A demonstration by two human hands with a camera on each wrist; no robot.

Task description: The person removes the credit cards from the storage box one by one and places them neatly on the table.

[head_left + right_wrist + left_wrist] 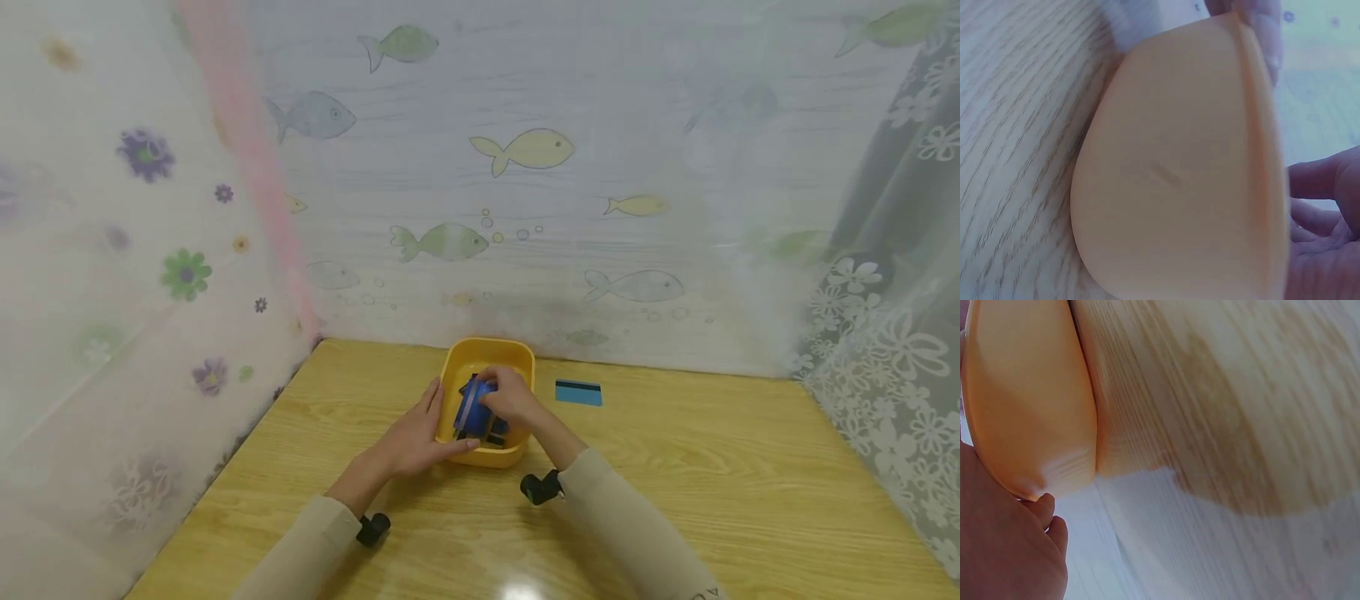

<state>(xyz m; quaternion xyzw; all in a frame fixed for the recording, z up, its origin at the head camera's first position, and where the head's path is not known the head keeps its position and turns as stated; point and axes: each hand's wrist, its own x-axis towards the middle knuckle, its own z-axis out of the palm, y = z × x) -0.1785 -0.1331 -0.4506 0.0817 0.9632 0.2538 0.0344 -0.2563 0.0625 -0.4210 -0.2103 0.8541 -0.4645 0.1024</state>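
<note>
A yellow plastic tub (517, 358) stands on the wooden table near the back wall. Inside it lies a blue object (471, 410) with a pale edge, partly hidden. My right hand (506, 397) reaches into the tub from the right and its fingers curl over the blue object. My left hand (438, 421) lies against the tub's left wall with straight fingers, its thumb along the front rim. The left wrist view has the tub's outer wall (1029, 394) beside my palm (1004, 550). In the right wrist view the tub's underside (1172, 175) fills the frame, with my right fingers (1322, 206) behind it.
A blue card with a dark stripe (578, 392) lies flat on the table just right of the tub. Fish-patterned sheeting forms the back wall; flowered curtains close both sides. Bare wooden tabletop (712, 500) spreads to the front and right.
</note>
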